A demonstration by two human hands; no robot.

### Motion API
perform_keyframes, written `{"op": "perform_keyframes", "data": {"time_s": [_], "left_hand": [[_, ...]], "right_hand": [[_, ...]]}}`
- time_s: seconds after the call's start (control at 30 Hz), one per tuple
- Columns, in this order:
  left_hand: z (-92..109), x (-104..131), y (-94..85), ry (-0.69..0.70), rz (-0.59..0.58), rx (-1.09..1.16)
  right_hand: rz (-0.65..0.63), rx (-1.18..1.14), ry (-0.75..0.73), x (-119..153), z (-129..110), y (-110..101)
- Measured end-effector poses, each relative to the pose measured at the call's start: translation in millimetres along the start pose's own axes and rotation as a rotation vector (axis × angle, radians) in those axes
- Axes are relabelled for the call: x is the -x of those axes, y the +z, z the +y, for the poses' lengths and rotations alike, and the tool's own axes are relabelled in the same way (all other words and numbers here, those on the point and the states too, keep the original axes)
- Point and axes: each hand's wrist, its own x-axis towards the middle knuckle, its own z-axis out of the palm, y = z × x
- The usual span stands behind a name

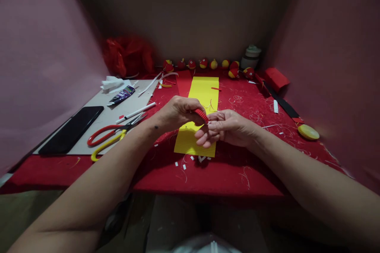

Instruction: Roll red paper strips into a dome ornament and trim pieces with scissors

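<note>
Pinched in my left hand (187,110) is a small curved piece of red corrugated paper (201,116), its ribbed edge showing. My right hand (230,126) meets the far end of it, thumb and forefinger together at a tiny pale spot that I cannot make out; the other fingers stretch out below. Both hands hover over a long sheet of yellow corrugated paper (204,87) lying on the red cloth (237,178). Beside my left forearm, scissors (121,128) with red and yellow handles rest partly on a grey board (86,146).
On the board are a black phone (71,130), a glue tube (121,95), a white pen (135,112) and crumpled tissue (113,84). Several red-and-yellow balls (203,63) line the back, near a jar (251,57) and red plastic bag (129,55). At right lies a round yellow-topped disc (308,131).
</note>
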Motion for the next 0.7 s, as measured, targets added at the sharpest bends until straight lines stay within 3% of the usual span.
{"op": "perform_keyframes", "data": {"time_s": [0.33, 0.53, 0.7], "left_hand": [[6, 1, 7.0, -0.056, 0.096, 0.152], [3, 0, 7.3, 0.011, 0.138, 0.117], [1, 1, 10.4, 0.036, 0.132, 0.08]], "right_hand": [[0.15, 0.087, -0.107, -5, 8, 2], [0.238, 0.163, -0.188, -8, 11, 0], [0.18, 0.1, -0.253, -8, 10, 0]]}}
